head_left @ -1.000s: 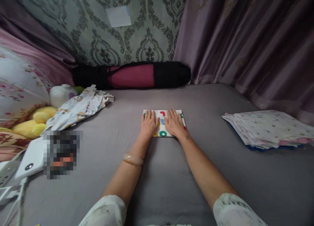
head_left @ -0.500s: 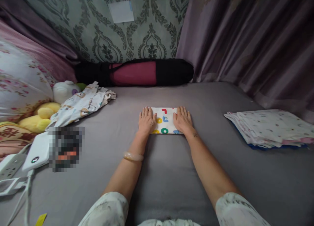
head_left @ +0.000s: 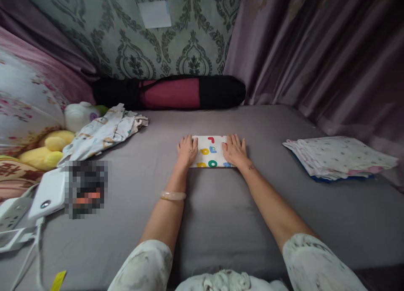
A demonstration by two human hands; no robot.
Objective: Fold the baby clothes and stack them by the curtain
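A folded white cloth (head_left: 206, 158) with red, yellow, blue and green letter-like shapes lies flat on the grey sheet (head_left: 217, 215). My left hand (head_left: 187, 151) rests palm down on its left end, fingers stretched away from me. On the right end lies my right hand (head_left: 235, 150), also flat, with its thumb pointing in over the cloth. Both hands press from above and grip nothing. The cloth's two ends are partly hidden under them.
Right: a stack of folded cloths (head_left: 344, 156). Left: a crumpled printed garment (head_left: 101, 131), a yellow plush toy (head_left: 47, 152), a white power bank (head_left: 50, 194), a power strip (head_left: 14, 215) with cables and a blurred patch. A black and maroon long bag (head_left: 170, 93) lies along the wall.
My left hand has shifted slightly outward towards the cloth's left edge, uncovering more of the print. My right hand stays on the right end. The whole view has moved a little.
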